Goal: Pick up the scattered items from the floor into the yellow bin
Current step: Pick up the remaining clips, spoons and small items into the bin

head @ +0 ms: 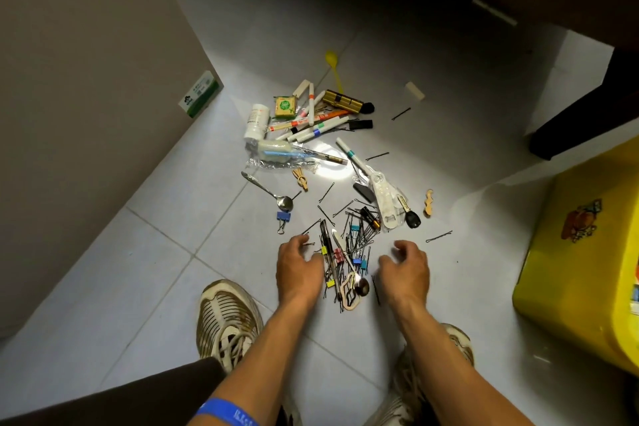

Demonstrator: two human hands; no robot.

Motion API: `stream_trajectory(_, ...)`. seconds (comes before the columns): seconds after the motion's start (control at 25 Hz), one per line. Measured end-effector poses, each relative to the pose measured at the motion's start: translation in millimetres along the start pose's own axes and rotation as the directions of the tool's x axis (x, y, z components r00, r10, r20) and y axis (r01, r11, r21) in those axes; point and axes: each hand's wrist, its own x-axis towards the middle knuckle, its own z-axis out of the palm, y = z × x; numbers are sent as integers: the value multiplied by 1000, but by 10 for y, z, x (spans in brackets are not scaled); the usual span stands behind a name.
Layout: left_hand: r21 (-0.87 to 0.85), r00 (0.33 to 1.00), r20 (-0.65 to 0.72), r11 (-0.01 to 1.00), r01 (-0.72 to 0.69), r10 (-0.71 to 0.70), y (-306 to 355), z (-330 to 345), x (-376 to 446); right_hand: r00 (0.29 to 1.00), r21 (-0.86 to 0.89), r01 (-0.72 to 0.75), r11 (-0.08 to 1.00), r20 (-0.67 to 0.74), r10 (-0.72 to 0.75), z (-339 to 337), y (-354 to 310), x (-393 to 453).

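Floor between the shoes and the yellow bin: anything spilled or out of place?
Yes. Hairpins, binder clips, markers, a metal spoon and a white bottle lie strewn over the floor tiles, outside the yellow bin.

Floor (138, 270): pale glazed tiles, smooth, with a bright glare patch. Bin (587, 270): glossy yellow plastic. Spoon (269, 190): polished metal. Hairpins (356, 235): thin dark wire. Lock cylinder (342, 101): brassy metal. Markers (311, 130): white plastic barrels. Rabbit shape (300, 178): matt light wood. Wrapper (276, 162): clear crinkled film. Shoe (226, 318): worn mesh cloth.
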Motion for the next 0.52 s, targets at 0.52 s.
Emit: stream_trajectory(0.52,426,976,180,885,-188,121,272,-63,705,906,-443,408,798,302,-295,265,-155,-25)
